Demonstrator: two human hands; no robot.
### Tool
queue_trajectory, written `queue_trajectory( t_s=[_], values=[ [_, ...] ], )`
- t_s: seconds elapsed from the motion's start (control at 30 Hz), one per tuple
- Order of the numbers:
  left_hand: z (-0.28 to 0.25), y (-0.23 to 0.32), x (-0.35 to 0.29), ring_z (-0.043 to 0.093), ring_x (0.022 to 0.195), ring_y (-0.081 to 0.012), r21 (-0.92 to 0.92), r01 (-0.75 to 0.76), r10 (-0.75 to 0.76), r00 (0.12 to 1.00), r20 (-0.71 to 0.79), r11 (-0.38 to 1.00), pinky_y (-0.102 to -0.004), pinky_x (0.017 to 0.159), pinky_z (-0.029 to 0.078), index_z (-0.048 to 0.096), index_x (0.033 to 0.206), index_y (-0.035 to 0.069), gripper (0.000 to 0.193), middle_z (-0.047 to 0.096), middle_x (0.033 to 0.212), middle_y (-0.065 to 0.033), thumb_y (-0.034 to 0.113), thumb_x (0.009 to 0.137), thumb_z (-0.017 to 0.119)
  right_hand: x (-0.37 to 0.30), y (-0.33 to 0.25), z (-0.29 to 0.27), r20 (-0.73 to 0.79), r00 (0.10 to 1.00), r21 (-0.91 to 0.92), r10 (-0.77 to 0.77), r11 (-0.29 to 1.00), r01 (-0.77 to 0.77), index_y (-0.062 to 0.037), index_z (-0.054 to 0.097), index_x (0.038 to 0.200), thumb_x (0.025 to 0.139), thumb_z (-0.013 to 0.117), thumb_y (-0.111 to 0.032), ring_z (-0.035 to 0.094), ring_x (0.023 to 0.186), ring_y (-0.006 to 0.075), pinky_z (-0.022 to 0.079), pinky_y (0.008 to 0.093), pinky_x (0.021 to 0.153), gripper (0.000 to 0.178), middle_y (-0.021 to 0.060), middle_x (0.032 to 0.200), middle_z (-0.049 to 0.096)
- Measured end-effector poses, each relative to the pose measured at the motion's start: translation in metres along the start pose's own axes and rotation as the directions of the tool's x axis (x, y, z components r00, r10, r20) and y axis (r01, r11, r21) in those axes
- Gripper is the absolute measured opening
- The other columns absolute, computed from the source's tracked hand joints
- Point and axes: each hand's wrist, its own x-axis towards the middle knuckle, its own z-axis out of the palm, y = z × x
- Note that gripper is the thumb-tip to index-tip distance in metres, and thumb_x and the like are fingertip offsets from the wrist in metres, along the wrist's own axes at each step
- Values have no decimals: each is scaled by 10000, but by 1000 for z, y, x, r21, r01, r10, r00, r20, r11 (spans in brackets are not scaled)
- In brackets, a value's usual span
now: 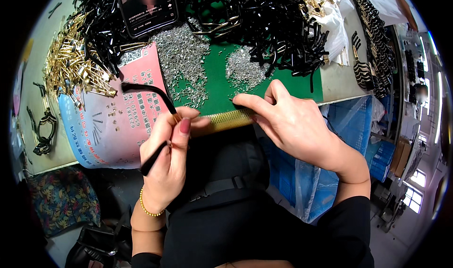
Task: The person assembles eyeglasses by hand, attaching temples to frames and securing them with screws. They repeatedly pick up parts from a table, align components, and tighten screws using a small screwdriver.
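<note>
My left hand (170, 150) is closed on eyeglass temples. One black curved tip (152, 89) with a gold shaft sticks up above the fingers, and another black tip (155, 158) points down beside the palm. My right hand (292, 124) is over the near edge of the green mat (217, 74). Its index finger stretches left, with a tiny dark piece at the fingertip. The thumb lies lower, apart from that tip; the other fingers are partly hidden. Between the hands runs a yellow mesh strip (226, 121). Small silvery metal pieces lie in a larger heap (181, 55) and a smaller heap (245, 69).
Black temples (288, 41) pile across the back, with gold ones (78, 55) at left. A phone (148, 8) leans among them. A pink and blue printed sheet (113, 121) covers the left table edge. Blue crates (283, 173) stand below right. Bundled temples (45, 126) lie far left.
</note>
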Motion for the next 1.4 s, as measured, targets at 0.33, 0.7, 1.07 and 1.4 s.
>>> queue_trajectory(
  t_s=[0.33, 0.7, 1.07, 1.4],
  values=[
    [0, 5, 6, 485, 556, -32, 45, 66, -66, 998, -19, 997, -215, 539, 434, 628, 1063, -19, 246, 772, 1053, -100, 166, 1112, 473, 2, 1, 8, -46, 996, 98, 75, 993, -70, -240, 631, 1314, 948, 659, -118, 625, 647, 264, 535, 384, 561, 387, 82, 936, 520],
    [-3, -6, -1, 530, 566, -56, 39, 72, -71, 997, -38, 997, -225, 570, 451, 655, 1200, -20, 231, 743, 821, -55, 136, 1091, 525, 5, 2, 8, -53, 998, 87, 27, 996, -22, -206, 614, 1318, 920, 654, -112, 658, 672, 276, 529, 382, 519, 411, 125, 922, 538],
    [2, -1, 10, 675, 719, -113, 49, 22, -21, 999, -26, 999, -255, 682, 532, 692, 1161, -50, 181, 698, 804, -86, 42, 1036, 599, 16, -2, -8, 160, 987, 394, -14, 918, -51, -214, 477, 1436, 1040, 523, -218, 675, 760, 356, 566, 453, 672, 399, 164, 1053, 607],
    [1, -11, 10, 700, 677, -185, 177, -116, 123, 992, -28, 977, -297, 636, 540, 682, 1184, -26, 198, 701, 792, -115, 47, 1007, 631, 39, -29, -30, 532, 846, 818, -38, 279, -502, -93, 348, 1471, 1076, 444, -214, 619, 584, 133, 505, 290, 473, 423, 64, 880, 614]
  ],
)
